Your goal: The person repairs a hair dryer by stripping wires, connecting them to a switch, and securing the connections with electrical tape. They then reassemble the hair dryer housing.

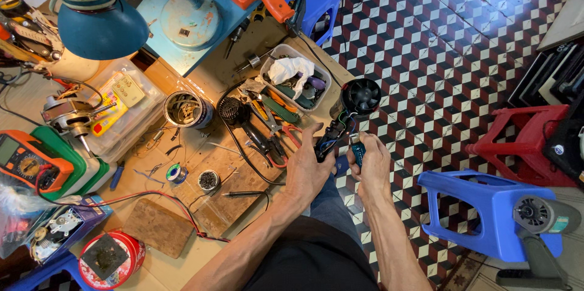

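Observation:
My left hand (307,166) grips the black handle of an opened hair dryer (356,99), whose round black fan end points away past the bench's edge. Loose coloured wires hang between handle and fan. My right hand (371,166) holds a small tool with a blue-green grip (358,150) against the dryer's handle. Both hands hover just off the corner of the wooden workbench (213,206).
The bench holds a white tray of tools (296,77), pliers (277,145), a tin can (187,108), solder spool (176,173), soldering iron (243,194), multimeter (24,160), red tin (112,259) and blue lamp (97,17). Blue stool (486,212) and red stool (529,142) stand on the tiled floor.

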